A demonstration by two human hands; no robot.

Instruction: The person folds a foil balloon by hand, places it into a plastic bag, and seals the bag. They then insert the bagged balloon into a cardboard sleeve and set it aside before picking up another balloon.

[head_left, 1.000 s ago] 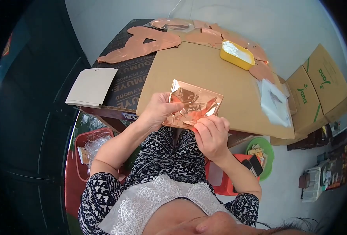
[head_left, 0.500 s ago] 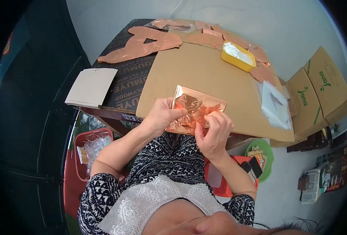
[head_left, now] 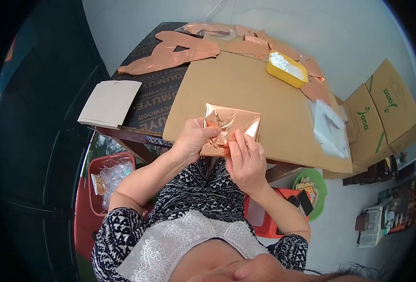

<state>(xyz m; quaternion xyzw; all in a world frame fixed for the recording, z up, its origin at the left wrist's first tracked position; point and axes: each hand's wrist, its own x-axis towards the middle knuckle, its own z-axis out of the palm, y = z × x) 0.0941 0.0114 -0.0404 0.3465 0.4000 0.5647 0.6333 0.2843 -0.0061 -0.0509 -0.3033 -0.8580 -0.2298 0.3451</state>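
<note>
A shiny copper-coloured foil sheet (head_left: 238, 118), roughly square with folded edges, is held up at the near edge of the table. My left hand (head_left: 194, 139) grips its left side, the thumb pressed on the front and the other fingers hidden behind. Across the lower right part of the foil lies my right hand (head_left: 246, 162), fingers stretched out and touching the creased surface. Wrinkles show between the two hands. Beneath the foil, a brown cardboard sheet (head_left: 189, 110) covers much of the table.
Flat copper-coloured cut pieces (head_left: 170, 52) lie along the back. A yellow tub (head_left: 283, 75) of white material stands back right, near a clear plastic packet (head_left: 330, 127). Pale card (head_left: 109, 103) sits at left. Cartons (head_left: 367, 117) stand right; a red bin (head_left: 95, 181) and green basin (head_left: 318, 211) are below.
The foil has shifted slightly left and its face looks less crumpled. My right hand has gone from bent, pinching fingers to straighter ones lying on the foil. My left hand keeps its grip.
</note>
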